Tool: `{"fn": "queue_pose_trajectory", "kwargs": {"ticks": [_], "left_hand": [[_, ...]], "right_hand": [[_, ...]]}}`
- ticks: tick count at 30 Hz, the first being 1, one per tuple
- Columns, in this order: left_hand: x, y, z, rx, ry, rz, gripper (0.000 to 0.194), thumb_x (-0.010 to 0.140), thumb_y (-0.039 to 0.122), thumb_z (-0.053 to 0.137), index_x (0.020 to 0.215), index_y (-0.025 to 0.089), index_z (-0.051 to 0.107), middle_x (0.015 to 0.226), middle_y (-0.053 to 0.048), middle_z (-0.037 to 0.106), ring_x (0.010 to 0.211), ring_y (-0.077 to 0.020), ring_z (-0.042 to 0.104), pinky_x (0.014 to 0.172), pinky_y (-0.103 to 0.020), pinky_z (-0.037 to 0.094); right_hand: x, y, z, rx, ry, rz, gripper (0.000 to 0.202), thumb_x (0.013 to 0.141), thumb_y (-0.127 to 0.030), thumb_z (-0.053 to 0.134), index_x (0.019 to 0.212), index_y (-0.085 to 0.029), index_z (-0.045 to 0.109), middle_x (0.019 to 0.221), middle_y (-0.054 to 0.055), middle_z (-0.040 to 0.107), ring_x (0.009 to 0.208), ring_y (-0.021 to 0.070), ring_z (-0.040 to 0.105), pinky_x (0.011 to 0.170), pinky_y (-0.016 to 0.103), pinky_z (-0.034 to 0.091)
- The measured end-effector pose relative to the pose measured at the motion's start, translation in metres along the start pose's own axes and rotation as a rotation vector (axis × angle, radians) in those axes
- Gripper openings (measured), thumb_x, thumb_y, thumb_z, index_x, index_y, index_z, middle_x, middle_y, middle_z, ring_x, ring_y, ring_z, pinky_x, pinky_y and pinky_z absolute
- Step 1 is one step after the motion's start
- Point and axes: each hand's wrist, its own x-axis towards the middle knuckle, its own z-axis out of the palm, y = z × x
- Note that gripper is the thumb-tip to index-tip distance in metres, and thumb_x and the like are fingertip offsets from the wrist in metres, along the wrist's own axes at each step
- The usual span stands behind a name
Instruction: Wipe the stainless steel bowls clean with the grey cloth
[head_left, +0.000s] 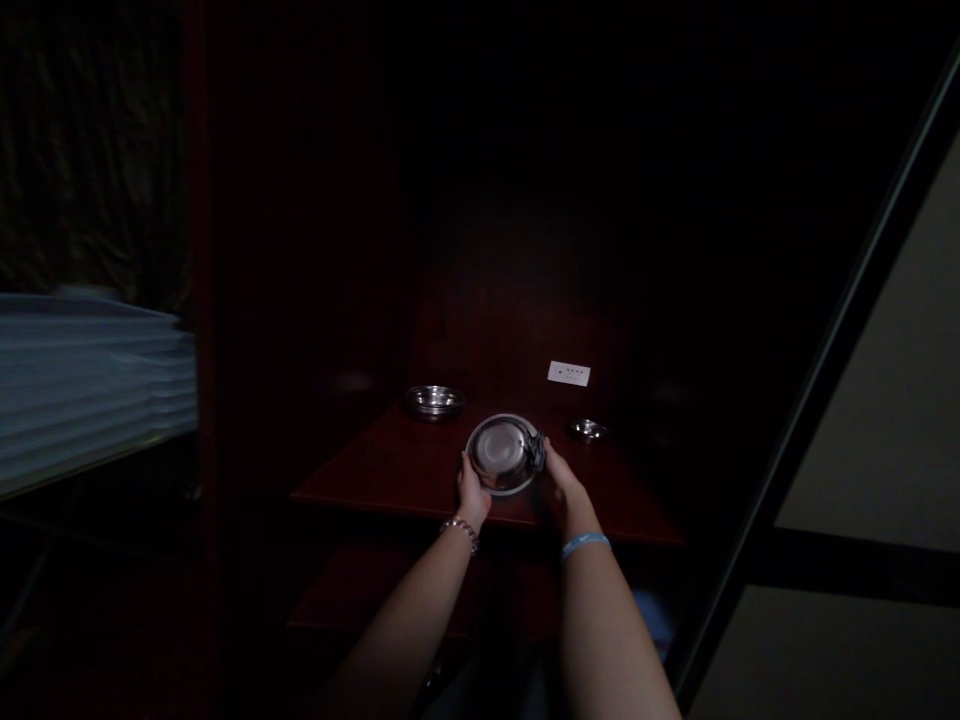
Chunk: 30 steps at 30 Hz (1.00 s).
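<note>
A shiny metal bowl (501, 452) is tilted in front of me, its underside apparently facing me. My left hand (472, 490) grips the bowl's lower left rim, with a beaded bracelet on the wrist. On the other side, my right hand (561, 472) is closed on a crumpled dark grey cloth (535, 452), which lies against the bowl's right edge. A light blue band circles the right wrist. Behind the bowl, a stack of metal bowls (434, 402) stands on the dark red shelf (375, 470), and a smaller metal bowl (586, 430) sits to the right.
A white socket plate (569, 373) is on the cabinet's back wall. To the left, beyond a dark upright panel (206, 400), is a pile of pale bluish layered sheets or trays (90, 370). A slanted frame edge (832, 350) runs along the right. Much of the cabinet is in deep shadow.
</note>
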Motion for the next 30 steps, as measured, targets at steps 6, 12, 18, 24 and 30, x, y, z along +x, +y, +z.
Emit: {"fn": "queue_pose_trajectory", "kwargs": {"ticks": [6, 12, 18, 24, 30], "left_hand": [[0.005, -0.001, -0.003, -0.001, -0.002, -0.049, 0.037, 0.099, 0.045, 0.05, 0.104, 0.015, 0.071, 0.116, -0.013, 0.073, 0.102, -0.0216, 0.07, 0.091, -0.036, 0.056], [0.001, -0.006, 0.0, 0.043, -0.031, -0.075, 0.034, 0.098, 0.043, 0.054, 0.1, 0.013, 0.071, 0.113, -0.014, 0.074, 0.103, -0.0219, 0.071, 0.091, -0.034, 0.057], [0.006, -0.009, -0.002, 0.087, 0.022, 0.003, 0.032, 0.098, 0.041, 0.053, 0.094, 0.015, 0.071, 0.102, -0.011, 0.076, 0.092, -0.0197, 0.072, 0.088, -0.034, 0.056], [0.004, -0.009, 0.001, 0.203, -0.072, 0.008, 0.032, 0.091, 0.046, 0.064, 0.086, 0.015, 0.07, 0.076, -0.004, 0.073, 0.071, -0.0146, 0.07, 0.075, -0.027, 0.054], [-0.004, -0.008, 0.001, 0.295, -0.236, -0.041, 0.033, 0.087, 0.045, 0.071, 0.089, 0.012, 0.073, 0.085, -0.009, 0.077, 0.078, -0.0168, 0.071, 0.083, -0.03, 0.054]], "right_hand": [[-0.009, -0.008, 0.003, -0.034, -0.092, 0.05, 0.055, 0.094, -0.062, 0.05, 0.115, -0.016, 0.073, 0.104, 0.012, 0.076, 0.1, 0.0227, 0.07, 0.096, 0.04, 0.052], [-0.005, -0.011, 0.007, -0.377, 0.326, -0.118, 0.055, 0.098, -0.054, 0.043, 0.11, -0.011, 0.076, 0.114, 0.016, 0.074, 0.116, 0.0255, 0.066, 0.104, 0.033, 0.046], [-0.002, -0.006, 0.013, -0.426, 0.348, -0.229, 0.056, 0.099, -0.052, 0.04, 0.105, -0.011, 0.077, 0.11, 0.015, 0.075, 0.113, 0.0248, 0.067, 0.1, 0.03, 0.047], [-0.01, -0.008, -0.019, -0.275, 0.24, -0.206, 0.056, 0.091, -0.059, 0.055, 0.107, -0.009, 0.076, 0.11, 0.013, 0.076, 0.115, 0.0258, 0.065, 0.103, 0.033, 0.047], [-0.023, -0.013, -0.04, -0.231, 0.112, -0.219, 0.058, 0.089, -0.062, 0.057, 0.113, -0.011, 0.075, 0.11, 0.014, 0.075, 0.107, 0.0257, 0.068, 0.1, 0.038, 0.05]]}}
